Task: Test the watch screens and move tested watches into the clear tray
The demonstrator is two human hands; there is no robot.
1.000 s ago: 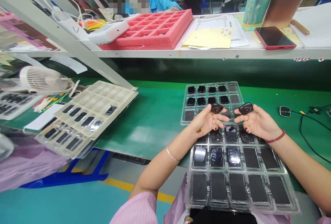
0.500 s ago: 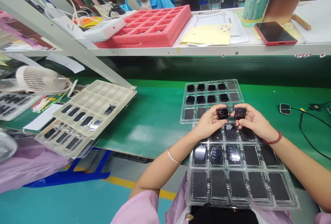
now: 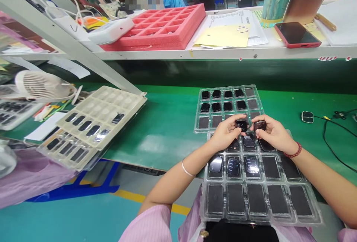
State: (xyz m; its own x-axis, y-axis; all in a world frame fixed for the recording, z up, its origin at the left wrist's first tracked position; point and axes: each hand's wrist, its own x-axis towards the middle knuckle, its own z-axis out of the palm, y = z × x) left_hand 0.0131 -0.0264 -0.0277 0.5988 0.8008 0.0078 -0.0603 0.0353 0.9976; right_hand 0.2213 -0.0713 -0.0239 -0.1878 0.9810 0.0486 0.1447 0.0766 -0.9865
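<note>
My left hand (image 3: 224, 134) pinches a small black smartwatch body (image 3: 241, 125) between thumb and fingertips. My right hand (image 3: 272, 133) pinches a second dark watch body (image 3: 260, 125), a few centimetres from the first. Both hands hover over the top edge of a clear plastic blister tray (image 3: 204, 197) holding watches and dark rectangular pieces in its pockets. My fingers hide part of its top row. Just beyond it lies a second clear tray (image 3: 198, 118), with rows of small black watch bodies.
A beige tray (image 3: 100, 117) lies tilted at left on the green bench (image 3: 167, 141), below a white fan (image 3: 41, 87). A loose watch (image 3: 307, 116) and black cable (image 3: 325, 141) lie at right. A shelf above holds a pink foam tray (image 3: 158, 29), papers and a phone (image 3: 297, 34).
My hands have moved inward from wide apart, bringing the two watch bodies close together over the near tray. The view has also tilted slightly.
</note>
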